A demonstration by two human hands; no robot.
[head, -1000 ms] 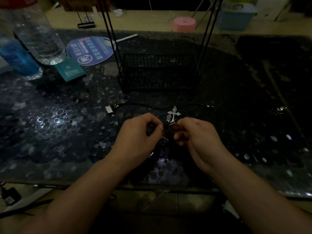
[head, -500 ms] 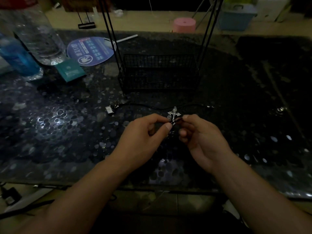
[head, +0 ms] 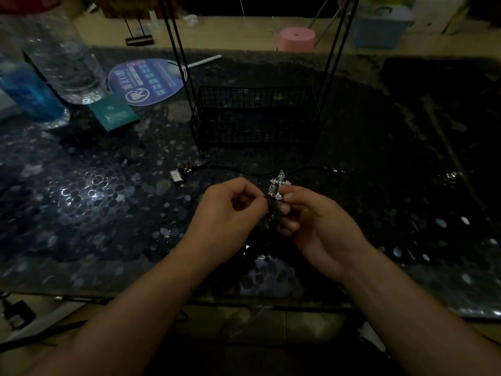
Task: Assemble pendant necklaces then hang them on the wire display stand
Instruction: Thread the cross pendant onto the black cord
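A silver cross pendant (head: pixel 278 185) stands up between my two hands above the dark table. My right hand (head: pixel 311 215) pinches its lower end with thumb and forefinger. My left hand (head: pixel 230 210) pinches a thin black cord (head: pixel 268 198) right beside the pendant. Another black cord (head: pixel 244 170) lies on the table behind my hands, with a metal clasp (head: pixel 176 176) at its left end and a small end piece (head: pixel 337 171) at its right. The black wire display stand (head: pixel 254 118) with a basket base stands behind that, its uprights rising out of view.
At back left stand a large clear water bottle (head: pixel 62 58) and a blue bottle (head: pixel 27 90), with a teal box (head: pixel 113 112) and a round blue fan (head: pixel 147 81) beside them. A pink stool (head: pixel 296 39) and a blue bin (head: pixel 379 25) sit on the floor beyond the table.
My hands have risen slightly and closed in together. The pendant, earlier lying just beyond my fingers, is now pinched in my right hand, with the cord in my left brought up against it.
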